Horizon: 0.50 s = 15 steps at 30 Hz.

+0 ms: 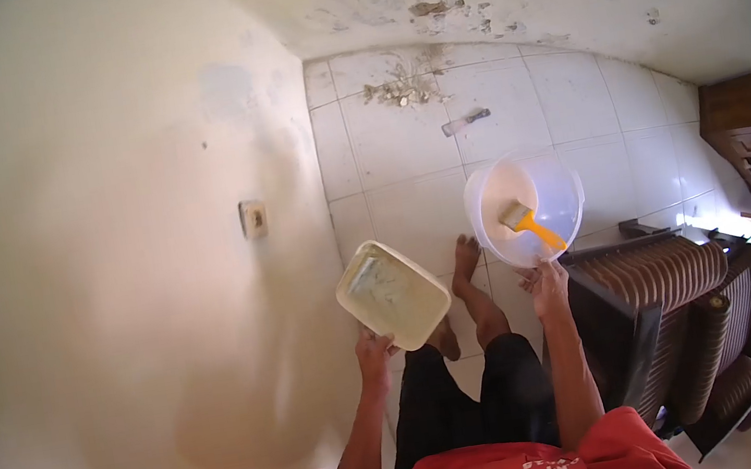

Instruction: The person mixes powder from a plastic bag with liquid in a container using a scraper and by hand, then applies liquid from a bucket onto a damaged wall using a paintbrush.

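Note:
My left hand (375, 353) grips the lower left rim of a cream rectangular tub (394, 295), whose inside shows pale smears. On the right, my right hand (548, 284) is closed on the near rim of a translucent round bucket (565, 191). A brush (540, 231) with an orange handle leans inside the bucket, its bristles toward whitish material and its handle end near my right hand. The fingers of both hands are partly hidden by the rims.
A scraper (466, 122) lies on the tiled floor (401, 148) beyond the bucket, with debris (402, 90) near the peeling wall (458, 4). A wall socket (254, 219) is at left. Dark slatted furniture (654, 275) stands right, a wooden cabinet (739, 117) farther back.

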Each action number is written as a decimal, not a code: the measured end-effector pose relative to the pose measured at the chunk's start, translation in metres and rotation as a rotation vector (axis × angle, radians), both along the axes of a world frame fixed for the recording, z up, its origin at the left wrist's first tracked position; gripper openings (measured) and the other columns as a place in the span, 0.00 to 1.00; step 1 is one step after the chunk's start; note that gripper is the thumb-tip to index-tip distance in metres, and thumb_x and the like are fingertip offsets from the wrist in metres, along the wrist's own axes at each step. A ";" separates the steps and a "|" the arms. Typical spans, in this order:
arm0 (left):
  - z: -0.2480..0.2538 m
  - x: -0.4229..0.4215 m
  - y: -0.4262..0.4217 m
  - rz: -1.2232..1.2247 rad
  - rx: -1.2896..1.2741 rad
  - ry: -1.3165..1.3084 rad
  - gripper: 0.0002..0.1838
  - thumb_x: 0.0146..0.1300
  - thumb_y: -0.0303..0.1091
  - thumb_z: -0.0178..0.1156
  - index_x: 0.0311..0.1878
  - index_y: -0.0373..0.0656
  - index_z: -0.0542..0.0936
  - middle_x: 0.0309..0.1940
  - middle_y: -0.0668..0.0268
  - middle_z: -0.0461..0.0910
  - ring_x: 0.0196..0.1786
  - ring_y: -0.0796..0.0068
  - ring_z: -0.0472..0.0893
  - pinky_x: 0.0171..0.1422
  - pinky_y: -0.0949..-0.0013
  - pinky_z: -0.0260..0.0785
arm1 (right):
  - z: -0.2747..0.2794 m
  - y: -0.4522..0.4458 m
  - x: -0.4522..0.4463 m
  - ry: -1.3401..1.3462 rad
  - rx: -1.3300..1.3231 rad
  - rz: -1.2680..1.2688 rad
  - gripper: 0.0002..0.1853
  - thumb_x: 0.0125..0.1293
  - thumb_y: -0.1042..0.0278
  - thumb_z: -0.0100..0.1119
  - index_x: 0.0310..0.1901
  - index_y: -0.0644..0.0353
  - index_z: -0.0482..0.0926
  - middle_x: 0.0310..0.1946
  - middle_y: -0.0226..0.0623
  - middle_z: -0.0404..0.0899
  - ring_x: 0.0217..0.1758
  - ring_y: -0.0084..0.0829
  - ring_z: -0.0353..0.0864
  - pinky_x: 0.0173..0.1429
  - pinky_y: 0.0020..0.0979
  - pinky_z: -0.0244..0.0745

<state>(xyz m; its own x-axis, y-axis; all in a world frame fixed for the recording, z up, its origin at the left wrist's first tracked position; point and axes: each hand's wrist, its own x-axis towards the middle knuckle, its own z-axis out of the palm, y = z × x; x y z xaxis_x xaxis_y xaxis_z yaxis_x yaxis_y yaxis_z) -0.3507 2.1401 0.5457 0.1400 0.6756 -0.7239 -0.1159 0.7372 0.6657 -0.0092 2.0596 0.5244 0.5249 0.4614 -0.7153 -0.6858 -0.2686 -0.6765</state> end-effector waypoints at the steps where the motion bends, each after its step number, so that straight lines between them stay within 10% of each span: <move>1: -0.010 0.020 0.027 0.007 0.024 -0.004 0.18 0.61 0.27 0.61 0.55 0.38 0.73 0.48 0.59 0.80 0.49 0.66 0.83 0.54 0.59 0.79 | -0.012 0.022 0.017 0.035 0.028 -0.042 0.23 0.69 0.58 0.58 0.60 0.61 0.72 0.47 0.35 0.82 0.42 0.33 0.86 0.36 0.29 0.77; 15: -0.127 0.106 0.250 -0.099 -0.013 0.004 0.17 0.60 0.27 0.59 0.53 0.39 0.73 0.46 0.64 0.78 0.47 0.73 0.81 0.50 0.65 0.77 | -0.137 0.205 0.171 0.139 -0.050 -0.083 0.23 0.68 0.58 0.59 0.61 0.57 0.70 0.52 0.36 0.79 0.54 0.37 0.84 0.44 0.34 0.74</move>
<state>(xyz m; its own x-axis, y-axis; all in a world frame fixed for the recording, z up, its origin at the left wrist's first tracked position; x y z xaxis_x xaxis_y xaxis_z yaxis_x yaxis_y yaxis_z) -0.2448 2.3904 0.4187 0.2029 0.6494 -0.7328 -0.0393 0.7532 0.6566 0.1617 2.2645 0.3876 0.4544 0.3822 -0.8046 -0.7929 -0.2380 -0.5609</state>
